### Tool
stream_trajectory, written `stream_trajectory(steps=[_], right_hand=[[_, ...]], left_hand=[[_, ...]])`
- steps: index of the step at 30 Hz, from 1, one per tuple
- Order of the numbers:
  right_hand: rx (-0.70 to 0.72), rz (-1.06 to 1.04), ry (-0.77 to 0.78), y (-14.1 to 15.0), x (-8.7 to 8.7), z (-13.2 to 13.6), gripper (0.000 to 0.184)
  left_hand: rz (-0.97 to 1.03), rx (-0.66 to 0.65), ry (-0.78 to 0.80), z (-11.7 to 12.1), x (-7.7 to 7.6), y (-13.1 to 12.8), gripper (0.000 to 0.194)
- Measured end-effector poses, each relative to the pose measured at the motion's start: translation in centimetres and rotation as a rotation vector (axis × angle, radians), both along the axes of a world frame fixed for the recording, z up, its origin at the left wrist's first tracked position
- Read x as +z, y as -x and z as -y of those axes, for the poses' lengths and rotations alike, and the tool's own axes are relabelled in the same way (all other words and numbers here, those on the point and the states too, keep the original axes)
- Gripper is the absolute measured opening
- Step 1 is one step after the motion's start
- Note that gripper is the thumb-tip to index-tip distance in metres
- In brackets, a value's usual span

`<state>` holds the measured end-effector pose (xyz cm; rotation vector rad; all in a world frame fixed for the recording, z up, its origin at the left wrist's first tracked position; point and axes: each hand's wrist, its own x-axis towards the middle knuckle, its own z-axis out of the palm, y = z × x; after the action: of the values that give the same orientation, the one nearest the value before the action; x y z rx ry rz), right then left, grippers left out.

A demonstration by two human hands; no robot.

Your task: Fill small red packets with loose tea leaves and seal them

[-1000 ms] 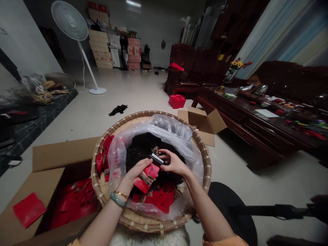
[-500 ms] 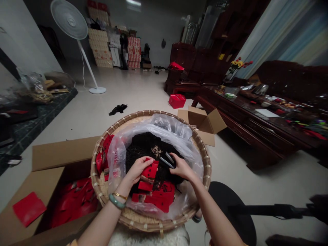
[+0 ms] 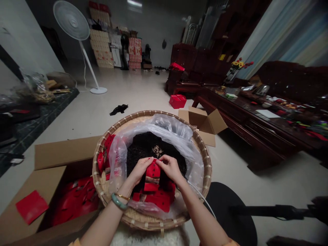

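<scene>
A red printed packet (image 3: 153,176) hangs upright between my hands over loose black dried leaves (image 3: 143,141). My left hand (image 3: 140,169) pinches its upper left corner. At the upper right corner, the fingers of my right hand (image 3: 170,169) are closed on the same packet. The leaves fill a clear plastic bag (image 3: 193,159) spread open inside a round woven basket (image 3: 208,164). Several more red packets (image 3: 164,201) lie in the near part of the bag, below the held one. The dark metal tool seen earlier does not show now.
On the left stands an open cardboard box (image 3: 51,157) full of red packets (image 3: 74,201). Another open carton (image 3: 205,123) is beyond the basket, near a dark wooden table (image 3: 238,112). A black round stand base (image 3: 230,212) is at the right. A white fan (image 3: 98,90) stands farther back.
My right hand has moved left and now grips the packet's top edge with my left hand. The dark metal tool in it has gone out of sight. The packet now hangs straighter.
</scene>
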<state>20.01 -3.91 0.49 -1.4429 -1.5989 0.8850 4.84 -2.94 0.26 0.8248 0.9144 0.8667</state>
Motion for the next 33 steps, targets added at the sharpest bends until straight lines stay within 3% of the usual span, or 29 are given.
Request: stream_trajectory(steps=[4, 7, 10, 12, 14, 16, 18, 21, 23, 24, 27, 29, 33], right_hand=[[0.015, -0.115, 0.063, -0.2, -0.6, -0.1, 0.027], [-0.054, -0.26, 0.168, -1.2, -0.6, -0.6, 0.031], [-0.189, -0.489, 0.181, -1.4, 0.5, -1.5, 0.036], [-0.202, -0.626, 0.166, -0.2, 2.1, -2.1, 0.038], [-0.038, -0.755, 0.208, 1.8, 4.1, -2.4, 0.045], [0.263, -0.825, 0.288, 3.8, 5.9, -2.7, 0.054], [0.469, -0.828, 0.35, 4.8, 6.7, -3.0, 0.058], [0.47, -0.678, 0.374, 4.1, 5.3, -3.1, 0.046], [0.439, -0.427, 0.371, 2.8, 3.4, -2.3, 0.034], [0.506, -0.272, 0.369, 2.4, 2.4, -1.7, 0.029], [0.665, 0.205, 0.173, 2.5, 0.2, 1.0, 0.016], [0.658, 0.468, 0.003, 3.8, -0.6, 2.6, 0.022], [0.672, 0.631, -0.069, 6.0, -1.1, 3.4, 0.013]], left_hand=[[0.043, -0.063, 0.042, -0.2, -0.4, 0.5, 0.04], [0.159, -0.137, 0.153, -0.7, -0.9, 1.0, 0.051], [0.252, -0.054, 0.228, -1.5, -1.8, 1.5, 0.054], [0.255, -0.005, 0.25, -1.8, -2.3, 1.6, 0.052], [0.222, 0.005, 0.239, -1.9, -2.5, 1.6, 0.049], [0.158, 0.032, 0.19, -1.8, -2.4, 1.5, 0.045], [0.067, 0.05, 0.13, -1.5, -2.2, 1.5, 0.044], [-0.073, -0.033, 0.052, -1.0, -2.0, 1.8, 0.039], [-0.136, -0.033, 0.022, -1.0, -2.0, 2.0, 0.032], [-0.143, 0.0, 0.028, -1.1, -2.1, 2.1, 0.029], [-0.089, 0.118, 0.056, -1.5, -2.1, 2.1, 0.025], [-0.053, 0.134, 0.059, -1.7, -2.0, 2.1, 0.025], [-0.041, 0.097, 0.068, -1.7, -2.0, 2.2, 0.025]])
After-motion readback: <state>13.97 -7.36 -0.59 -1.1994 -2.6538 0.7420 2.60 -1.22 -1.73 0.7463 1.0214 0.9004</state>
